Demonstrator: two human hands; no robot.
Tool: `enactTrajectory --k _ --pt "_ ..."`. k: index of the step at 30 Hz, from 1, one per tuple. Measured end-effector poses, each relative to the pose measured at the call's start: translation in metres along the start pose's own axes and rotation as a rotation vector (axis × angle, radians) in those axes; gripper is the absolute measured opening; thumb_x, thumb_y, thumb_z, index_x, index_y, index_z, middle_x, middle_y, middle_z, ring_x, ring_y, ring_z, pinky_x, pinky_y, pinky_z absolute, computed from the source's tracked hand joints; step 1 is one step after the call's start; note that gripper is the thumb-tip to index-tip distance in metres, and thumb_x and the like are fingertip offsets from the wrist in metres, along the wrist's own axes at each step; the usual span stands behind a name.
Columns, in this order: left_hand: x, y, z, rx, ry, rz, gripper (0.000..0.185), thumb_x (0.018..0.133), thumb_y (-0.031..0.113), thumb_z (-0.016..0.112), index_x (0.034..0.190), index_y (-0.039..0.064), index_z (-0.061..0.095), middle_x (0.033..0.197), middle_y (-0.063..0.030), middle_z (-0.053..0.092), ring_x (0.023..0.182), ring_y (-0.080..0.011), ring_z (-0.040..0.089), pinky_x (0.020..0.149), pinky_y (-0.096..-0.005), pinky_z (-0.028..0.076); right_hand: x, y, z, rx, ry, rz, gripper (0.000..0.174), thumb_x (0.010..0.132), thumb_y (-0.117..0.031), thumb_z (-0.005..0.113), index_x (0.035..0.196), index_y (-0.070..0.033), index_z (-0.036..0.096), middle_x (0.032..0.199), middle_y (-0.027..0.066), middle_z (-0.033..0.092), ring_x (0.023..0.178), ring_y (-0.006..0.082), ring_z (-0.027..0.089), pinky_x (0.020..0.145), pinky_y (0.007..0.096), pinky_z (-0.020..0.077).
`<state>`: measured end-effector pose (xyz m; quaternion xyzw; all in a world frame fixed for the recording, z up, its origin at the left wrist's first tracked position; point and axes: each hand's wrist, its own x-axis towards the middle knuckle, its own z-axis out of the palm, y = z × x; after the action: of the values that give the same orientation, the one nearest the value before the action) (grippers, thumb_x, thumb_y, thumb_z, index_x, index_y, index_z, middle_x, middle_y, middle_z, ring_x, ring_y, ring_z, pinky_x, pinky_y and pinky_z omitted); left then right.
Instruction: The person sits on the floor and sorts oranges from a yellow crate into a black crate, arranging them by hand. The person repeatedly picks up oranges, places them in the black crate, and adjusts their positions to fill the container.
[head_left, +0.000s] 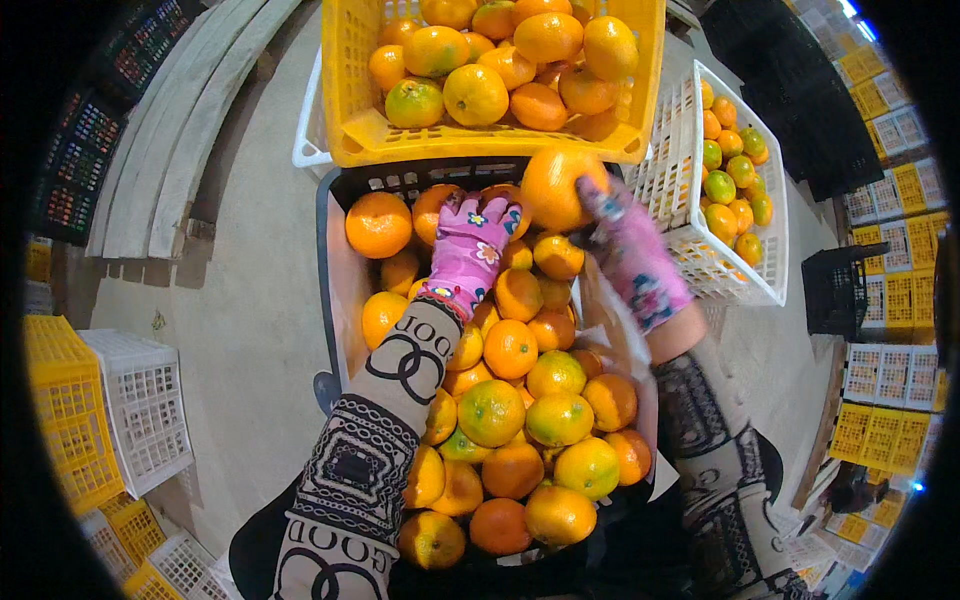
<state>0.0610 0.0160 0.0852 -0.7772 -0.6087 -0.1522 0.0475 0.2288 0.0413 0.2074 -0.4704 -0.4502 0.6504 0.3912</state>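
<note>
A dark crate (324, 277) with a pale lining, filled with orange and greenish citrus fruits (491, 412), stands before me. My left hand (469, 244), in a pink flowered glove, reaches into its far part, its fingers over oranges; whether it grips one is hidden. In my right hand (637, 251), gloved alike and somewhat blurred, is a large orange (559, 189), raised at the crate's far right corner. Directly beyond is a yellow plastic crate (487, 150) of similar fruits. Whitish lining (611, 322) stands up along the right side, below my right hand.
At right, a white crate (776, 247) holds small green and orange citrus. Wooden planks (184, 127) lie at upper left. Yellow (71, 405) and white (142, 405) crates stand at left; stacked crates (904, 285) and a black crate (832, 289) are at far right.
</note>
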Motion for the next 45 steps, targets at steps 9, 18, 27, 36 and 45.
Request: enactTrajectory --k 9,18,27,36,45 --pt "0.0 -0.004 0.002 -0.001 0.007 0.022 0.038 0.085 0.014 0.052 0.122 0.018 0.059 0.126 -0.0052 0.056 0.115 -0.0303 0.054 0.104 -0.0492 0.037 0.058 0.091 -0.008 -0.242 0.682 0.307 0.062 0.092 -0.049 0.061 0.126 0.003 0.056 0.111 0.0132 0.066 0.095 0.0248 0.065 0.08 0.0341 0.0526" --pt "0.014 0.008 -0.024 0.138 -0.181 0.067 0.065 0.089 0.014 0.05 0.147 0.04 0.034 0.142 -0.0046 0.047 0.117 -0.0304 0.054 0.103 -0.0546 0.038 0.078 0.104 -0.038 -0.48 0.427 0.297 0.072 0.09 -0.061 0.055 0.118 0.006 0.06 0.099 0.0189 0.067 0.09 0.0284 0.066 0.077 0.0394 0.0522" --pt "0.025 0.004 -0.04 0.113 -0.399 0.077 0.058 0.095 0.017 0.046 0.145 0.043 0.035 0.15 -0.0013 0.04 0.128 -0.0277 0.047 0.106 -0.0567 0.033 -0.1 0.008 -0.018 -1.206 -0.838 0.032 0.055 0.084 -0.045 0.068 0.119 -0.003 0.059 0.116 0.0229 0.062 0.109 0.0351 0.061 0.091 0.0415 0.0488" --pt "0.027 0.004 -0.042 0.171 -0.42 0.105 0.066 0.094 0.014 0.048 0.148 0.046 0.028 0.15 -0.0039 0.038 0.126 -0.031 0.048 0.106 -0.0556 0.035 -0.08 -0.009 -0.029 -1.204 -0.318 -0.165 0.065 0.079 -0.035 0.075 0.128 -0.001 0.051 0.117 0.0231 0.06 0.11 0.0377 0.059 0.093 0.042 0.048" --pt "0.027 0.003 -0.036 0.113 -0.365 0.09 0.058 0.093 0.019 0.051 0.144 0.044 0.037 0.147 -0.0032 0.042 0.126 -0.0295 0.048 0.104 -0.0609 0.032 -0.006 0.056 -0.023 -0.943 -0.073 -0.071 0.061 0.081 -0.024 0.075 0.131 -0.001 0.047 0.119 0.0247 0.06 0.112 0.0386 0.059 0.095 0.0399 0.0463"
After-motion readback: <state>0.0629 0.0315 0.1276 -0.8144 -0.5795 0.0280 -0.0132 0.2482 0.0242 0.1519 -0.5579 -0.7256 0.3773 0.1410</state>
